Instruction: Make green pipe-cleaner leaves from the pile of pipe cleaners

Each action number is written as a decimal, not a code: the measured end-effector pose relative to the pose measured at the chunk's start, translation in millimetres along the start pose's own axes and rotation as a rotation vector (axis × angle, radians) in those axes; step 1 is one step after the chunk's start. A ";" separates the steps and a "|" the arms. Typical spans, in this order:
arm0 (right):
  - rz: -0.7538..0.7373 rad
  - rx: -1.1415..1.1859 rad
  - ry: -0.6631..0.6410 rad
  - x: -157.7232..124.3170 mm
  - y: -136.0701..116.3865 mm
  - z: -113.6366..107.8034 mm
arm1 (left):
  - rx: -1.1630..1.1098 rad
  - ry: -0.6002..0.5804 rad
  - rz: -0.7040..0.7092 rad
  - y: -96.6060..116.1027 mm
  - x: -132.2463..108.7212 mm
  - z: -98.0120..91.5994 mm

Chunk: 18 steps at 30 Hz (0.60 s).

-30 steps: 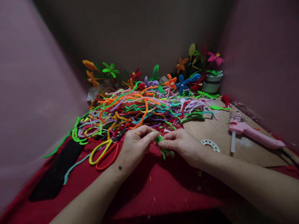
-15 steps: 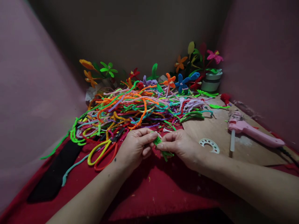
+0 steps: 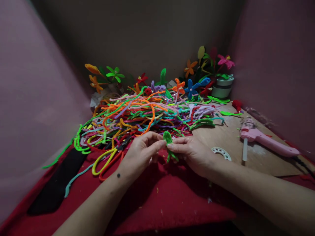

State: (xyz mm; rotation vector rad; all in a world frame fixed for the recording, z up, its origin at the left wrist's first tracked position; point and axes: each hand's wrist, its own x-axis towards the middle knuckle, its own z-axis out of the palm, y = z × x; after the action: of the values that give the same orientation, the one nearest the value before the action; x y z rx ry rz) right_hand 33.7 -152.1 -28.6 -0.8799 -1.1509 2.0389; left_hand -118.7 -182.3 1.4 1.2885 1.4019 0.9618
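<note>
Both my hands meet at the centre over a red cloth. My left hand and my right hand each pinch a short green pipe cleaner piece between thumb and fingers. Its top is bent into a small upright loop and its ends hang below my fingers. Just behind lies a big tangled pile of coloured pipe cleaners. Scissors with yellow and orange handles lie to the left of my left hand.
A pink glue gun lies on a wooden board at the right, with a white ring-shaped piece near my right wrist. Finished pipe-cleaner flowers and a white pot stand along the back wall. A black strip lies at left.
The green piece has been turned up between my fingers, so a small loop now stands above them. Both hands stay in the same place.
</note>
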 end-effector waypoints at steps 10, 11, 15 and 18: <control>-0.077 0.036 -0.017 7.1 4.9 -6.5 | -0.017 -0.211 -0.077 -3.5 0.4 6.7; -0.075 0.024 0.006 6.9 4.8 -6.5 | -0.021 -0.209 -0.068 -3.7 0.4 6.4; -0.025 -0.117 0.088 4.5 3.6 -6.1 | 0.049 -0.108 0.079 -9.0 -3.1 5.0; -0.041 -0.172 0.090 2.2 2.9 -5.7 | 0.271 0.037 0.289 -12.9 -7.3 4.3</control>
State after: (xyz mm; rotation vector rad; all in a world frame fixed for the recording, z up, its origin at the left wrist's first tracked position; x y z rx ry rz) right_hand 36.4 -149.0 -34.0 -1.0119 -1.2981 1.8687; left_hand -117.7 -191.5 -10.9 1.7187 1.4359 1.0138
